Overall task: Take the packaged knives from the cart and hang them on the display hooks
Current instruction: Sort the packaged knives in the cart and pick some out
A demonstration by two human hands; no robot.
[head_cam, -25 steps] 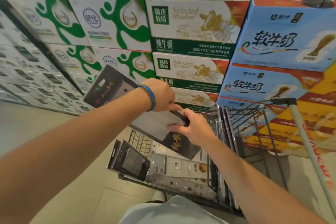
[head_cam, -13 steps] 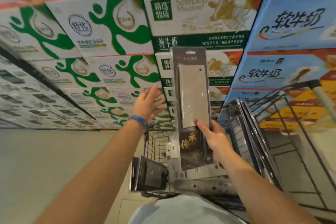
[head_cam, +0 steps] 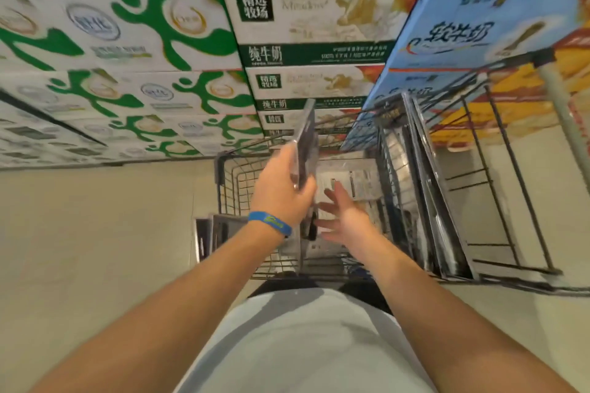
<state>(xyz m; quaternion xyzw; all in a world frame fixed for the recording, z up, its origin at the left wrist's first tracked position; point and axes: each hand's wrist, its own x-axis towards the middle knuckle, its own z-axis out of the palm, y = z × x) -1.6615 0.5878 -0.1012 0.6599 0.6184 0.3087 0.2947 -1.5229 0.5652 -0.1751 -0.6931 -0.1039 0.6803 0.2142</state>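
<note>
Grip: left hand (head_cam: 281, 191) is closed round the lower part of one packaged knife (head_cam: 306, 140), with the back of the hand facing the camera.
Held pack: it is seen almost edge-on, standing upright with a slight tilt, lifted above the cart (head_cam: 223, 169). Its print is too blurred to read.
Right hand: right hand (head_cam: 348, 222) has its fingers spread and straight and holds nothing. It hovers just beside the bottom end of the held pack, over the basket.
Wristband: a blue wristband (head_cam: 269, 223) sits on the left wrist.
Cart contents: flat packs (head_cam: 351, 175) of knives lie on the bottom of the wire basket. Standing packs (head_cam: 427, 201) lean on edge against its right wall. Dark packs (head_cam: 210, 234) sit at the near left corner; I cannot tell whether they are inside or outside the wire.
Cart position: it stands on the pale floor (head_cam: 95, 233), straight ahead of the person's white shirt (head_cam: 303, 344).
Backdrop: stacked milk cartons rise behind the cart, with green-and-white cartons (head_cam: 127, 25) at left, "Selected Meadow" cartons (head_cam: 313, 16) in the centre and blue cartons (head_cam: 479, 25) at right.
</note>
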